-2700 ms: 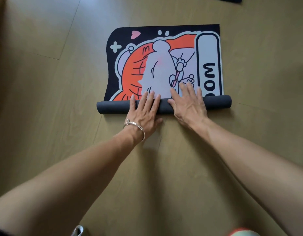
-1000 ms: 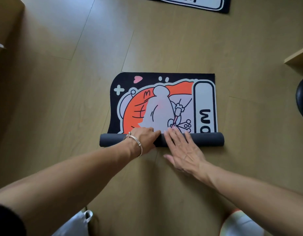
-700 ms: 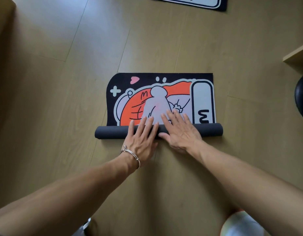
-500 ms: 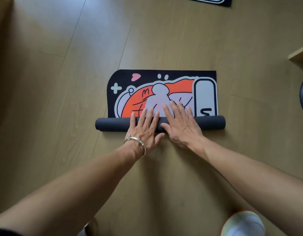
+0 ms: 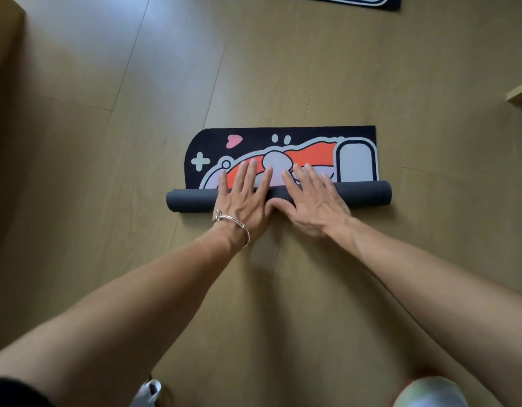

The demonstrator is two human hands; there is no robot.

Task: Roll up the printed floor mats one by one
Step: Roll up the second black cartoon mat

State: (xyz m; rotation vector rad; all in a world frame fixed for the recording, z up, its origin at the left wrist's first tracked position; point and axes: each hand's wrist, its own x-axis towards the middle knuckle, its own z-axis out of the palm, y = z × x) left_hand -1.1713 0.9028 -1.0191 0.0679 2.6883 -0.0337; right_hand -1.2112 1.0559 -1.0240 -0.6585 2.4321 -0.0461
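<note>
We press both flat, spread hands, left hand [image 5: 243, 198] and right hand [image 5: 312, 201], on the roll [image 5: 368, 193], pushing toward twelve o'clock so the mat [image 5: 283, 135] winds evenly.

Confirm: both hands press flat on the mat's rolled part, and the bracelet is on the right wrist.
Wrong on one point: the head view shows the bracelet on the left wrist. The left hand and right hand do press flat on the mat's rolled part.
</note>
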